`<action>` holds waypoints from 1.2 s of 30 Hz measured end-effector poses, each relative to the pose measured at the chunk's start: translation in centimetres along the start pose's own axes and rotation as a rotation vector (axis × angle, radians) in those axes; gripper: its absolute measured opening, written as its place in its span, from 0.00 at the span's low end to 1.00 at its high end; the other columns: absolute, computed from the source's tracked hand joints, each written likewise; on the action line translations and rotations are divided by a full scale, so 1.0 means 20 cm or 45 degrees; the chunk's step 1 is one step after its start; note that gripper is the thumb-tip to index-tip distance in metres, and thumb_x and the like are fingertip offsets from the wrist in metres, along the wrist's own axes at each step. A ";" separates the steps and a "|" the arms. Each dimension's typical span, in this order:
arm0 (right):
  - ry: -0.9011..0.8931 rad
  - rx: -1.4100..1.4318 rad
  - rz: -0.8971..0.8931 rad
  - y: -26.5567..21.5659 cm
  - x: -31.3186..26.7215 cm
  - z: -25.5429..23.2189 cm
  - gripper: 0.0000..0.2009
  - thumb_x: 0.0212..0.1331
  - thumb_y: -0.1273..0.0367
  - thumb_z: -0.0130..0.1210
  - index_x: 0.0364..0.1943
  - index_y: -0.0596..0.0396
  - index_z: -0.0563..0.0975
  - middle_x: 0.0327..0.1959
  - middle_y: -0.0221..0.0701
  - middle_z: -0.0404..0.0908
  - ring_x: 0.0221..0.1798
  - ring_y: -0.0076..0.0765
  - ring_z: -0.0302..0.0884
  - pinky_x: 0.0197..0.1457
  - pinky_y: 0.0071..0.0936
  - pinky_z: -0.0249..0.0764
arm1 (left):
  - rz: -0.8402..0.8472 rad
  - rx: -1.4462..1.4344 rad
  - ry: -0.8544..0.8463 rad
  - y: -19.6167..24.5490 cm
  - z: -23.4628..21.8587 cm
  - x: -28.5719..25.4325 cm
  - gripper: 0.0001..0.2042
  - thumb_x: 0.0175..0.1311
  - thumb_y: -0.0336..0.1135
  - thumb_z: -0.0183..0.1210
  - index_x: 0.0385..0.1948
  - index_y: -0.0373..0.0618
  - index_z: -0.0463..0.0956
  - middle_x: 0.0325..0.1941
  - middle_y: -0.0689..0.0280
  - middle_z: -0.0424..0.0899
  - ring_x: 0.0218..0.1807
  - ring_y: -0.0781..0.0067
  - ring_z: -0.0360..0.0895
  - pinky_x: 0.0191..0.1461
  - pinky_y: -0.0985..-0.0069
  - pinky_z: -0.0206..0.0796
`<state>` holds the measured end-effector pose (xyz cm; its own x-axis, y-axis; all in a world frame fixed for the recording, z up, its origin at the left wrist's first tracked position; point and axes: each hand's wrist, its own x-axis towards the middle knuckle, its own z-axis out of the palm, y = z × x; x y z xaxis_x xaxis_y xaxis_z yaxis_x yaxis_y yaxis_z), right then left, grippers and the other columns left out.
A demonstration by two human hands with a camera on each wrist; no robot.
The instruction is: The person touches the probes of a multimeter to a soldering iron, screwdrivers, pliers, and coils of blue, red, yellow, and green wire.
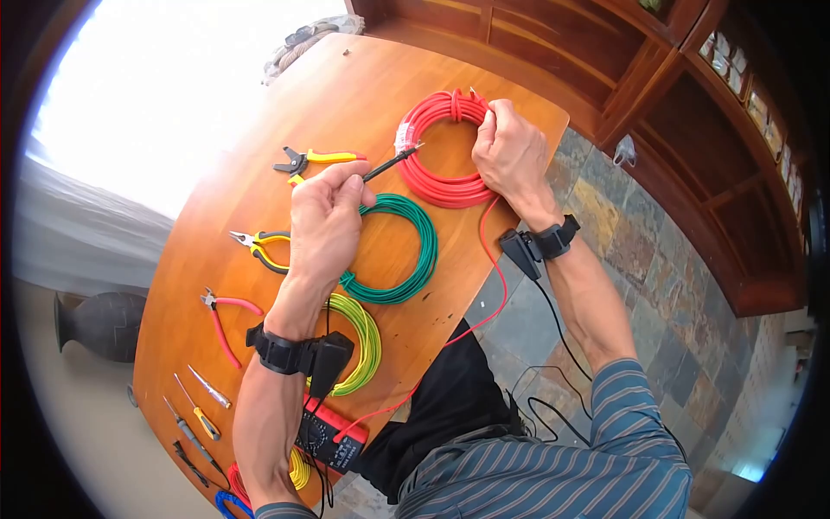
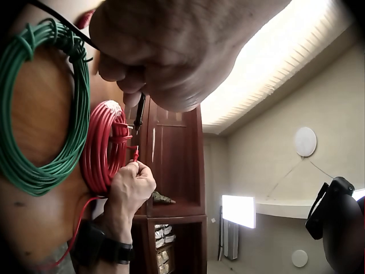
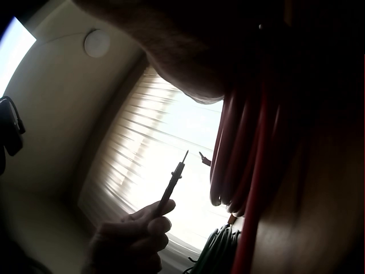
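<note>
My left hand (image 1: 327,216) pinches a black test probe (image 1: 391,164), its metal tip pointing toward a coil of red wire (image 1: 443,189). At the coil's right side, my right hand (image 1: 516,156) holds a red test probe (image 2: 136,154), seen best in the left wrist view. From that hand a red lead (image 1: 504,290) runs down to a red and black multimeter (image 1: 333,437) at the table's near edge. One bare wire end (image 3: 205,158) sticks out from the red coil in the right wrist view. Below the left hand lies a coil of green wire (image 1: 430,251).
Yellow-handled wire strippers (image 1: 324,157), combination pliers (image 1: 259,245) and red-handled cutters (image 1: 226,324) lie along the table's left side, with screwdrivers (image 1: 206,421) nearer me. A yellow-green wire coil (image 1: 367,346) lies under the left forearm. Wooden shelves (image 1: 571,60) stand beyond the table.
</note>
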<state>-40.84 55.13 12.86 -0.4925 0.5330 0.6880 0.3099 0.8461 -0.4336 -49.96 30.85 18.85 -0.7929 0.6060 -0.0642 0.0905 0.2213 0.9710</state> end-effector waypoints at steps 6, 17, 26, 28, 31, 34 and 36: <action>0.021 0.009 -0.035 0.01 0.00 0.01 0.06 0.68 0.70 0.54 0.36 0.59 0.77 0.29 0.49 0.84 0.32 0.63 0.84 0.34 0.54 0.78 | 0.098 0.132 0.091 -0.06 0.04 0.03 0.13 0.77 0.30 0.57 0.53 0.31 0.85 0.32 0.71 0.85 0.31 0.86 0.73 0.35 0.81 0.65; 0.018 0.002 -0.036 0.01 0.00 0.01 0.06 0.69 0.71 0.54 0.35 0.59 0.75 0.28 0.48 0.84 0.31 0.63 0.84 0.34 0.54 0.78 | 0.094 -0.011 0.144 -0.06 0.08 0.04 0.12 0.77 0.29 0.57 0.51 0.31 0.85 0.31 0.72 0.84 0.29 0.86 0.73 0.32 0.80 0.64; 0.006 -0.025 0.013 0.00 0.00 0.01 0.07 0.70 0.69 0.54 0.35 0.57 0.76 0.26 0.48 0.83 0.31 0.62 0.84 0.33 0.54 0.77 | 0.217 0.104 0.341 -0.04 0.03 0.03 0.12 0.77 0.28 0.56 0.50 0.31 0.86 0.30 0.71 0.84 0.26 0.87 0.72 0.29 0.81 0.62; 0.004 -0.027 0.011 0.00 0.00 0.02 0.07 0.70 0.69 0.54 0.35 0.57 0.77 0.25 0.48 0.83 0.30 0.62 0.84 0.33 0.54 0.77 | 0.229 0.062 0.400 0.00 -0.04 0.00 0.12 0.77 0.29 0.57 0.51 0.32 0.86 0.31 0.72 0.84 0.24 0.90 0.69 0.26 0.83 0.58; 0.001 -0.035 0.019 0.00 0.00 0.01 0.08 0.72 0.68 0.53 0.37 0.57 0.78 0.26 0.48 0.83 0.31 0.62 0.84 0.34 0.54 0.78 | 0.135 0.154 0.232 0.09 -0.17 -0.12 0.11 0.77 0.28 0.58 0.51 0.32 0.86 0.31 0.72 0.85 0.24 0.91 0.68 0.26 0.83 0.57; 0.017 0.041 0.059 -0.01 -0.01 -0.01 0.09 0.74 0.67 0.52 0.42 0.58 0.80 0.29 0.49 0.85 0.33 0.61 0.85 0.36 0.53 0.79 | 0.057 0.272 0.198 0.09 -0.25 -0.25 0.11 0.76 0.27 0.59 0.51 0.31 0.86 0.31 0.72 0.85 0.25 0.91 0.67 0.27 0.83 0.57; 0.093 0.222 0.057 -0.02 -0.03 -0.03 0.12 0.75 0.65 0.52 0.48 0.58 0.82 0.33 0.48 0.87 0.36 0.59 0.86 0.39 0.49 0.80 | -0.021 0.359 0.116 0.07 -0.32 -0.33 0.10 0.76 0.26 0.60 0.49 0.29 0.85 0.31 0.72 0.85 0.28 0.90 0.72 0.30 0.84 0.62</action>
<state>-40.28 54.42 12.98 -0.4192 0.5738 0.7036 0.1815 0.8123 -0.5543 -48.42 22.35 22.17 -0.8452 0.5325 -0.0458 0.2313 0.4417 0.8668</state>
